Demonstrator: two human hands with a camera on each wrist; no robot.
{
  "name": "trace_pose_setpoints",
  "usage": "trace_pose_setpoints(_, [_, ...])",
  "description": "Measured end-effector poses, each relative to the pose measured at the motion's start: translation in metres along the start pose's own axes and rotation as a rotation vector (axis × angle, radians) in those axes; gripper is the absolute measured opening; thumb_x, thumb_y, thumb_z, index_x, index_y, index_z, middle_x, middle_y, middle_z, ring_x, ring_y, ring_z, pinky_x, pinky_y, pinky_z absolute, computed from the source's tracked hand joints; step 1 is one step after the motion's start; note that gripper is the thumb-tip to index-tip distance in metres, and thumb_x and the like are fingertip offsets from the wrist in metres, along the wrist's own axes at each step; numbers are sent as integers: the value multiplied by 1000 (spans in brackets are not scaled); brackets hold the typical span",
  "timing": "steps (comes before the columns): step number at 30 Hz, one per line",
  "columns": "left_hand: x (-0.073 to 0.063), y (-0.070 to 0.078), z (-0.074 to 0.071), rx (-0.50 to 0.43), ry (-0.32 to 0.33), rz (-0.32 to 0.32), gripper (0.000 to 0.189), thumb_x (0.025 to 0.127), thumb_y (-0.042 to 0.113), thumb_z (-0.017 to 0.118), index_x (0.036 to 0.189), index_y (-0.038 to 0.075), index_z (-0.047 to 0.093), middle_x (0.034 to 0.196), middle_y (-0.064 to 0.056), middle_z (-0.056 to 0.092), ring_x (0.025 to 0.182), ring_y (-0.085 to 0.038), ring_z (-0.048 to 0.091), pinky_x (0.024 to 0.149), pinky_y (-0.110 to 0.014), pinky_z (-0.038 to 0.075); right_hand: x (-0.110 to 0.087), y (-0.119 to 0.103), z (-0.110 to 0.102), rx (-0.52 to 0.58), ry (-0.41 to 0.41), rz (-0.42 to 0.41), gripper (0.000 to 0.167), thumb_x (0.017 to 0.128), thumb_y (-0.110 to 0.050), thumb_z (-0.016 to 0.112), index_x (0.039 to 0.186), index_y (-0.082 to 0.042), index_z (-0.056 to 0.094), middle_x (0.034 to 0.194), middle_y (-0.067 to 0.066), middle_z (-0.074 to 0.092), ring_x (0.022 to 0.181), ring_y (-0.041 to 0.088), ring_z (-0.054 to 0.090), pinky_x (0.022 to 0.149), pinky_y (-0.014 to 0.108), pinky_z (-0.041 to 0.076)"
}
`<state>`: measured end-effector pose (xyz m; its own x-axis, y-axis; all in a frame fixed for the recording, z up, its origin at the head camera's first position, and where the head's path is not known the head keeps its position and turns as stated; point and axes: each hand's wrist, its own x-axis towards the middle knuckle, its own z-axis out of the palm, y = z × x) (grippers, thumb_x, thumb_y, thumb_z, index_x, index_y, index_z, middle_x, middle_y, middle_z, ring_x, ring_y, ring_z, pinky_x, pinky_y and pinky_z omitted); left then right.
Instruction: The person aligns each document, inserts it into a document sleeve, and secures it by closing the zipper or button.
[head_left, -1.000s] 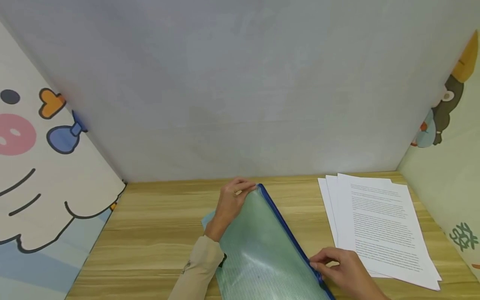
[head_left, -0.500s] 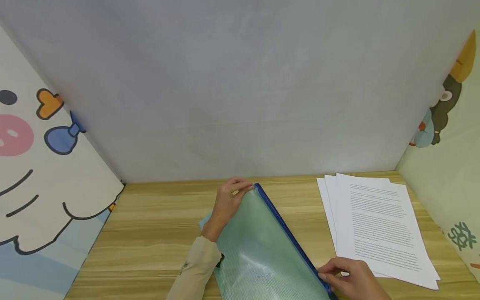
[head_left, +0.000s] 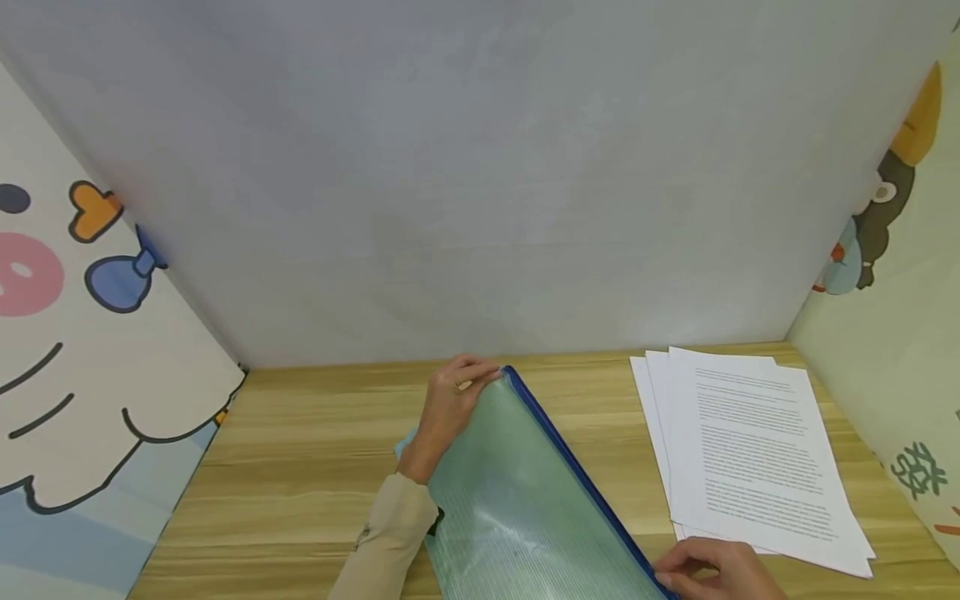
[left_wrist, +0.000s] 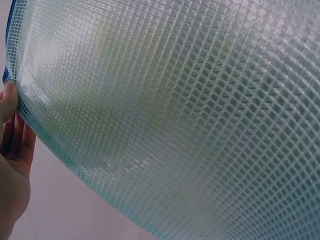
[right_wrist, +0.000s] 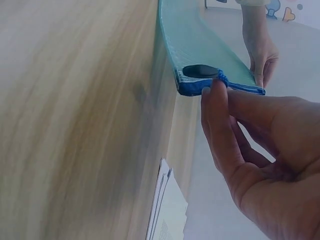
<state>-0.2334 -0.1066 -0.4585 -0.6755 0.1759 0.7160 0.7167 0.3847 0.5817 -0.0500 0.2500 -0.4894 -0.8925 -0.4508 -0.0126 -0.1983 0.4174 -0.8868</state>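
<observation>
A pale green mesh zip pouch (head_left: 517, 500) with a blue zipper edge (head_left: 577, 471) is held tilted above the wooden table. My left hand (head_left: 446, 408) pinches its far top corner between thumb and fingers; in the left wrist view the translucent mesh (left_wrist: 160, 100) fills most of the picture. At the near end of the blue edge, my right hand (head_left: 716, 571) pinches the zipper with thumb and fingertips. The right wrist view shows a dark zipper pull (right_wrist: 200, 71) on a blue cord at those fingertips. The pouch's near corner is cut off in the head view.
Several printed sheets of paper (head_left: 757, 458) lie fanned in a stack on the right of the wooden table (head_left: 300, 467). A grey wall (head_left: 480, 183) stands behind, with cartoon-printed panels on the left (head_left: 135, 358) and right (head_left: 892, 350).
My right hand has slid down and right along the blue zipper toward its near end. My left hand still pinches the far corner, and the view has shifted slightly.
</observation>
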Motion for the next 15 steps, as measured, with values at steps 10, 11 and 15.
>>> trace_pose_setpoints(10, [-1, -1, -6, 6, 12, -3, 12, 86, -4, 78, 97, -3, 80, 91, -13, 73, 80, -26, 70, 68, -32, 58, -9, 9, -12, 87, -160, 161, 11, 96, -11, 71, 97, -1, 76, 89, 0, 72, 80, 3, 64, 70, 23, 56])
trace_pose_setpoints(11, [-1, -1, -7, 5, 16, -2, 12, 85, -4, 78, 97, -3, 80, 91, -13, 73, 79, -26, 70, 68, -32, 58, -10, 9, -13, 102, -170, 200, 12, 96, -12, 71, 97, -1, 76, 90, 2, 72, 80, 4, 65, 71, 23, 56])
trace_pose_setpoints(15, [0, -2, -8, -1, 24, -4, 11, 85, -4, 78, 96, -2, 80, 91, -13, 73, 80, -27, 70, 69, -32, 59, -14, 11, -15, 131, -187, 264, 16, 97, -16, 70, 97, -2, 76, 89, 3, 73, 80, 6, 66, 71, 23, 55])
